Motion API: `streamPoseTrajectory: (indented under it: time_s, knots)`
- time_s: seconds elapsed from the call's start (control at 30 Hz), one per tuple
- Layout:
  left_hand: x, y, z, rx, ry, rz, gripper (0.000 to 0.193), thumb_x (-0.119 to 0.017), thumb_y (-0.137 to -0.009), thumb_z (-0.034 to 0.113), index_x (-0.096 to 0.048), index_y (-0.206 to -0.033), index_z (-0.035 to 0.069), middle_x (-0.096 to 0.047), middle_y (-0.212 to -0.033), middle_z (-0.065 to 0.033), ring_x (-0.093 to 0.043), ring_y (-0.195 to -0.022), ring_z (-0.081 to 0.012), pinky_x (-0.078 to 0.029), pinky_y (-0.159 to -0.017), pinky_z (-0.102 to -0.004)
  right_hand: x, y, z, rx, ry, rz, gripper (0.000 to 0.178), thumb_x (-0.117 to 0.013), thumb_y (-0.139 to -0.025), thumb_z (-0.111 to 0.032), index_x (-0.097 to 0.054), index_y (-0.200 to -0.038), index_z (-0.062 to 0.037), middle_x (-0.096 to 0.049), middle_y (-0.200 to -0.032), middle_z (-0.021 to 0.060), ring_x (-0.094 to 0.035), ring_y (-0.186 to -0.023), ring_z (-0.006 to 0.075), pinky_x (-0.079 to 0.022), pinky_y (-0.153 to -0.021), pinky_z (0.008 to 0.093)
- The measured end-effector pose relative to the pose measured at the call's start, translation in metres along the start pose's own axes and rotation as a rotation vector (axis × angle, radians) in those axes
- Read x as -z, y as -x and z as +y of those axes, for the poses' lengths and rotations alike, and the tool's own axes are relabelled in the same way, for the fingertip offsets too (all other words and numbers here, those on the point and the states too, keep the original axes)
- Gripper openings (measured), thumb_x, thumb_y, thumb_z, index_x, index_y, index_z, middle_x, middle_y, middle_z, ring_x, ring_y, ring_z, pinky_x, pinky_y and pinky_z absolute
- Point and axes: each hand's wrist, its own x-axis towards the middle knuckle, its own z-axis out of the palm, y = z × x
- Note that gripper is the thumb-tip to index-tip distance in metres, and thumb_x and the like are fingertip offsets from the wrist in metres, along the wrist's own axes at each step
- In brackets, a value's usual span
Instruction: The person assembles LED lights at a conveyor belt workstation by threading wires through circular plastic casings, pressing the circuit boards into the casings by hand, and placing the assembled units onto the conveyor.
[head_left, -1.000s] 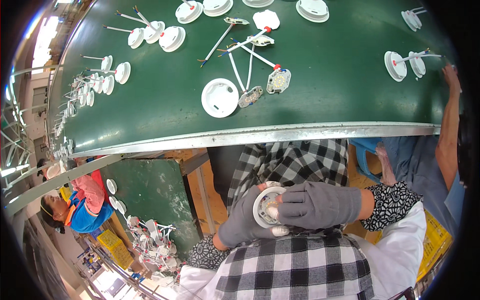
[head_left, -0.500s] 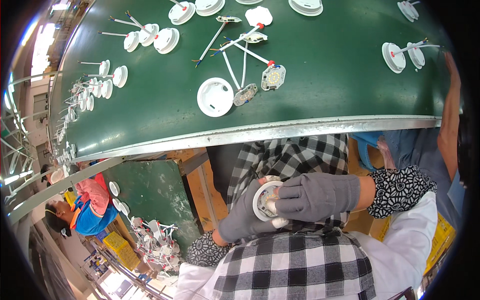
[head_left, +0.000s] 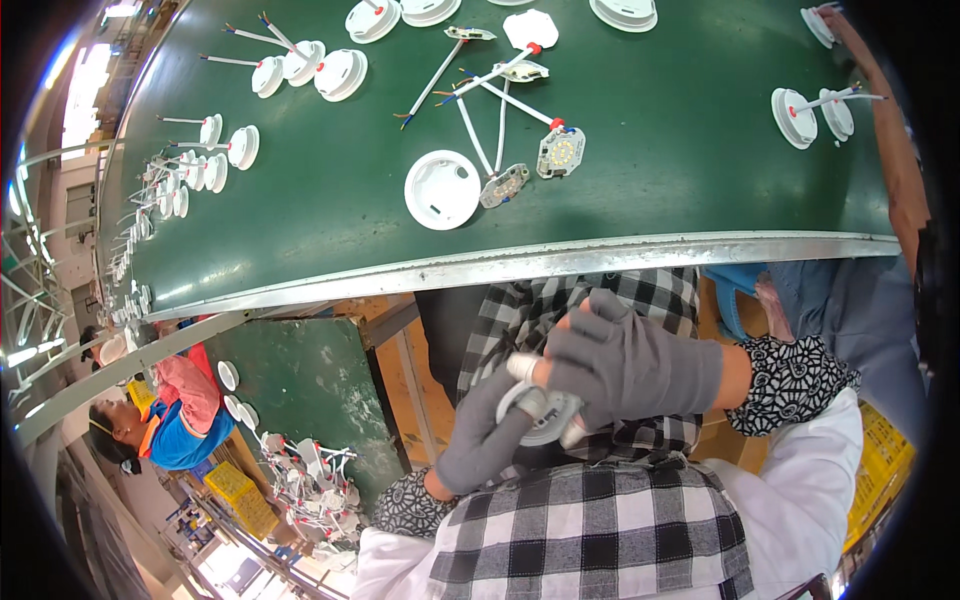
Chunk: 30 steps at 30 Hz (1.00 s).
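Observation:
My left hand (head_left: 482, 435), in a grey glove with bare or taped fingertips, is closed on a round white lamp housing (head_left: 550, 424) above my lap. Its thumb lies across the housing's face. My right hand (head_left: 630, 362), gloved alike, leans over the upper side with curled fingers, and its thumb presses the right rim. Much of the housing is covered by the fingers. On the green belt beyond the metal edge lie an open white housing (head_left: 443, 190) and LED boards with white cables, such as the octagonal one (head_left: 561, 152).
Several wired white housings (head_left: 341, 75) stand along the green belt (head_left: 690, 130). A co-worker's arm (head_left: 890, 150) reaches in at right, its hand at a housing. A lower green table (head_left: 335, 400) at left bears a heap of wired parts (head_left: 310, 485). Another person (head_left: 180, 420) sits beyond.
The housing has turned in my hands; the LED board no longer shows. My right hand has shifted up and curled. Belt parts have slid slightly right. The co-worker's hand now reaches the far-right housing.

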Motion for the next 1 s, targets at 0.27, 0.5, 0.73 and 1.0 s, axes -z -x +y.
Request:
streamPoseTrajectory:
  time_s: [0.27,0.5,0.73,1.0]
  knots:
    - [0.000,-0.011,-0.006,0.000,0.083,0.031,0.033,-0.049,-0.094,0.011,-0.051,-0.124,-0.001,-0.060,-0.114,-0.0097,-0.059,-0.103,-0.0145,-0.048,-0.088,-0.0287,-0.028,0.006,-0.013,-0.780,-1.013,-0.385,0.040,-0.050,-0.090,-0.029,-0.054,-0.117,-0.0004,-0.066,-0.081,0.0126,-0.067,-0.066,0.0180,-0.054,-0.071,0.0332]
    - [0.008,-0.012,-0.001,-0.053,0.296,-0.209,0.059,-0.070,-0.082,0.022,-0.045,-0.130,0.000,-0.057,-0.119,-0.0103,-0.055,-0.112,-0.0188,-0.045,-0.096,-0.0318,-0.020,-0.003,-0.012,-0.874,-1.243,-0.489,0.049,-0.049,-0.091,-0.034,-0.051,-0.129,-0.0040,-0.067,-0.083,0.0107,-0.067,-0.070,0.0125,-0.053,-0.073,0.0307]
    - [0.011,-0.010,-0.025,-0.170,-0.393,-0.104,0.095,-0.092,-0.056,0.041,-0.044,-0.128,0.001,-0.060,-0.114,-0.0099,-0.060,-0.106,-0.0202,-0.049,-0.092,-0.0333,-0.044,0.002,-0.022,-0.871,-1.056,-0.299,0.040,-0.060,-0.086,-0.036,-0.066,-0.113,-0.0073,-0.071,-0.091,0.0133,-0.069,-0.081,0.0197,-0.053,-0.076,0.0315]
    - [0.011,-0.015,-0.031,-0.175,-0.339,0.025,0.105,-0.097,-0.046,0.040,-0.038,-0.125,0.003,-0.056,-0.115,-0.0092,-0.059,-0.102,-0.0170,-0.050,-0.088,-0.0309,-0.041,-0.008,-0.025,-0.778,-1.091,-0.043,0.042,-0.059,-0.087,-0.032,-0.063,-0.119,-0.0058,-0.070,-0.094,0.0146,-0.069,-0.087,0.0252,-0.052,-0.084,0.0338]
